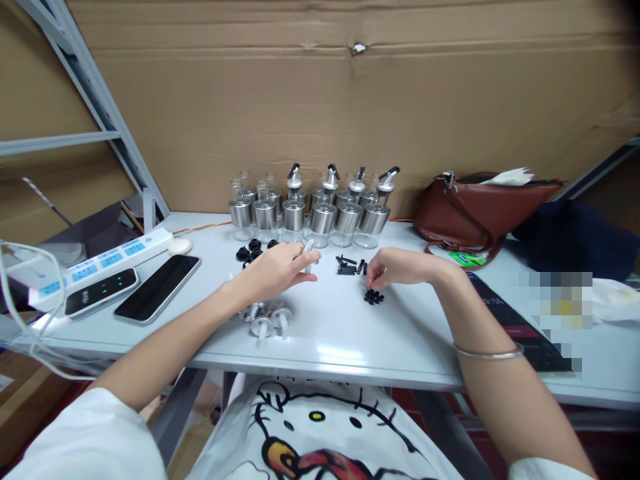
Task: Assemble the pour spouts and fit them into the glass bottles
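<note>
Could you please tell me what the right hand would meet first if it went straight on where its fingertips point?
Most likely the small black pieces just below the right hand, though depth is unclear and it may already touch them.

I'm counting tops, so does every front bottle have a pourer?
No, the leftmost front bottle lacks the pourer seen on the rightmost bottle.

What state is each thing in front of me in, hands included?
Left hand, holding a pale spout piece.
Right hand, pinched at small black pieces, grip unclear.
Bottles, upright, four with spouts fitted, two at front left uncapped.
Phone, lying flat, screen dark.
Black-faced device, green lights lit.
Handbag, open-topped, paper sticking out.
Black levers, loose.
</note>
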Tool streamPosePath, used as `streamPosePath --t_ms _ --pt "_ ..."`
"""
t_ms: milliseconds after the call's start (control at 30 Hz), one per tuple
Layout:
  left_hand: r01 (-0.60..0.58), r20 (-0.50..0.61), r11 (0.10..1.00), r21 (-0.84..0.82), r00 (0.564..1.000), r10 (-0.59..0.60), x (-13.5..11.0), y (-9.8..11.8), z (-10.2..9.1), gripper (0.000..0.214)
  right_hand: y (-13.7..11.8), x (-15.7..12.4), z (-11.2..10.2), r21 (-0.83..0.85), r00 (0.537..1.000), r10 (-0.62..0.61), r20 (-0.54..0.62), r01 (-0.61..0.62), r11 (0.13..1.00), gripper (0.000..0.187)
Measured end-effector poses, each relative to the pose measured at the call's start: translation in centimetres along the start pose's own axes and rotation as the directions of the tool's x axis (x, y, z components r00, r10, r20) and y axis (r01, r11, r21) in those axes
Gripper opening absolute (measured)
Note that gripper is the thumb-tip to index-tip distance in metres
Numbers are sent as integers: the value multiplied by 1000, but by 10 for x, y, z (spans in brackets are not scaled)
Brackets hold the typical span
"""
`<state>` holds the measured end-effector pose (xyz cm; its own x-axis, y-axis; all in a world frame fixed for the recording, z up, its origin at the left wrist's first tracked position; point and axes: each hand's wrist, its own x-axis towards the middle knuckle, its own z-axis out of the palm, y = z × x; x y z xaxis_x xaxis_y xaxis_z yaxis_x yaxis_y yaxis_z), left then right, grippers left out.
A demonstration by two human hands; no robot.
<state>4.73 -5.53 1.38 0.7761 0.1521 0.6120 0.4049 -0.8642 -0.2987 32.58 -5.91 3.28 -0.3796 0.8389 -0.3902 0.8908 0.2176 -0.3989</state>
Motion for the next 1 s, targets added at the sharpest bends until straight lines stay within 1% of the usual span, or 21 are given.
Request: streamPosePath --t_ms 100,333,400,500,567,633,700,767,800,867,1000 --pt "1 5 1000 6 1000 -1 1 1 0 29 -1 4 3 -10 1000 8 6 -8 1000 13" --pt "-41 48 999 31 998 40 1 3 2 31 -7 9 9 -42 998 -20 -67 17 999 19" --pt "-44 64 999 29 997 43 0 3 2 30 -10 9 9 -74 993 -56 -103 48 996 20" --pt "-40 112 999 18 993 38 -1 2 3 27 -16 7 8 -98 972 -122 -203 104 990 18" --pt "-32 152 999 23 988 28 -2 2 5 24 -21 5 8 -5 955 -151 -254 155 988 15" --pt "-33 174 999 35 984 26 -2 2 7 24 -27 2 8 180 942 -191 -276 246 952 17" --pt "-48 181 998 32 983 42 -2 3 8 24 -33 -2 9 369 921 -248 -301 352 860 21" --pt "-69 189 998 14 980 65 -1 5 9 23 -40 -4 11 483 891 -294 -346 438 759 26" --pt "-78 193 997 3 978 76 -1 7 8 24 -43 -5 12 516 878 -304 -370 466 719 27" --pt "-94 196 995 -19 976 96 1 10 7 25 -48 -5 13 549 859 -306 -410 500 669 28" --pt "-120 180 992 -47 975 127 4 17 3 27 -53 -2 17 575 847 -298 -440 520 631 28"
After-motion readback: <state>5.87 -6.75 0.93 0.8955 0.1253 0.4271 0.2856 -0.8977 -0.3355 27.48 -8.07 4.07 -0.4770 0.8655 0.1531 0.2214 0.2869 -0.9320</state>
